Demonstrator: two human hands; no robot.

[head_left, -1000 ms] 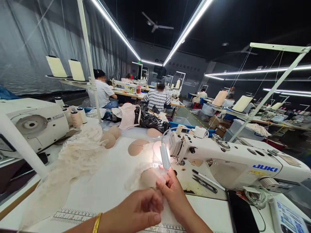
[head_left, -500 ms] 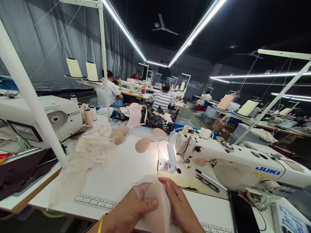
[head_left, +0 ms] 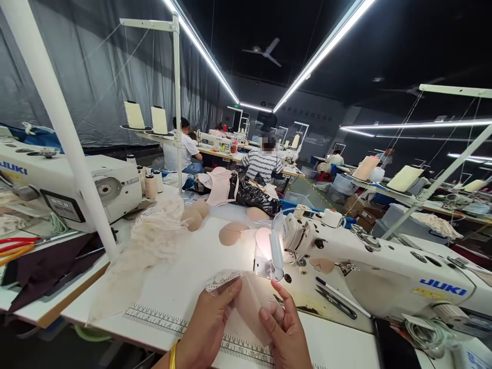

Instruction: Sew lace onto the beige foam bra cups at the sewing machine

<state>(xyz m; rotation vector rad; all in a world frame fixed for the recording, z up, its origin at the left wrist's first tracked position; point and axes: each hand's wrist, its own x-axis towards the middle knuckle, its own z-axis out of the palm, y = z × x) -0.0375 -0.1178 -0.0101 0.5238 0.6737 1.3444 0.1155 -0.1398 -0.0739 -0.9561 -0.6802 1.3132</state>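
Between my hands, in front of the sewing machine, is a pale pink bra cup (head_left: pixel 251 302) with sheer fabric and a lace edge (head_left: pixel 223 279). My left hand (head_left: pixel 215 312) pinches its upper left side, thumb on top. My right hand (head_left: pixel 284 323) grips the right side between thumb and fingers, with the index finger stretched toward the machine. Just beyond my fingers, the needle area of the white sewing machine (head_left: pixel 384 256) is lit by a lamp. A loose beige cup (head_left: pixel 232 233) lies on the white table (head_left: pixel 188 261) beyond, and sheer lace fabric (head_left: pixel 154 241) is heaped to the left.
Thread snips (head_left: pixel 336 301) and a pen (head_left: pixel 344 297) lie on the machine bed at right. A ruler strip (head_left: pixel 157 320) runs along the table's front. Another sewing machine (head_left: pixel 77 179) and a slanting white pole (head_left: pixel 65 123) stand left. Co-workers (head_left: pixel 263 159) sit farther back.
My left thumb has moved up to the cup's top edge. My right hand has turned, bringing its thumb onto the cup. The cup is tilted differently, its lace edge showing. The view has shifted slightly left.
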